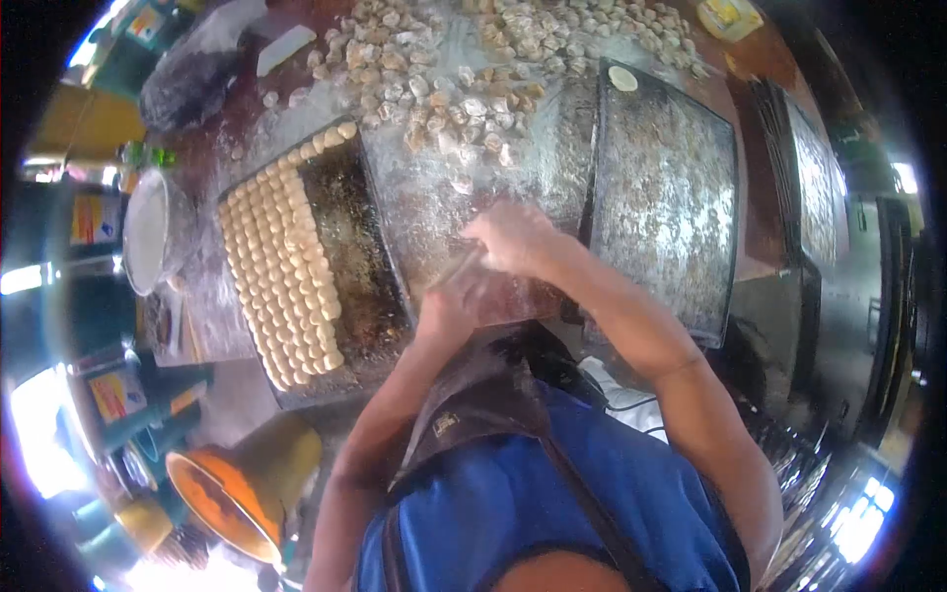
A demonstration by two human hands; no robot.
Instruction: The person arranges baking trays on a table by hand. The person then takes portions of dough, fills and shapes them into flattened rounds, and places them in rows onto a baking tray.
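Note:
Both my hands meet over the near edge of the floured table (424,187), between two dark baking trays. My right hand (515,239) is closed, fingers curled. My left hand (456,304) sits just nearer to me and is smeared by motion. A short pale stick-like thing (458,267) shows between them, too blurred to name. On the left tray (357,222), rows of small round dough balls (279,271) fill the left side. The right tray (666,197) is dusted with flour and bears one flat dough round (622,79) at its far left corner.
Many flour-dusted dough pieces (464,109) lie scattered at the back. A metal bowl (148,232) and a dark plastic bag (192,84) are on the left. A yellow tub (730,18) stands back right. Stacked trays (814,183) stand right; a bucket (276,464) is lower left.

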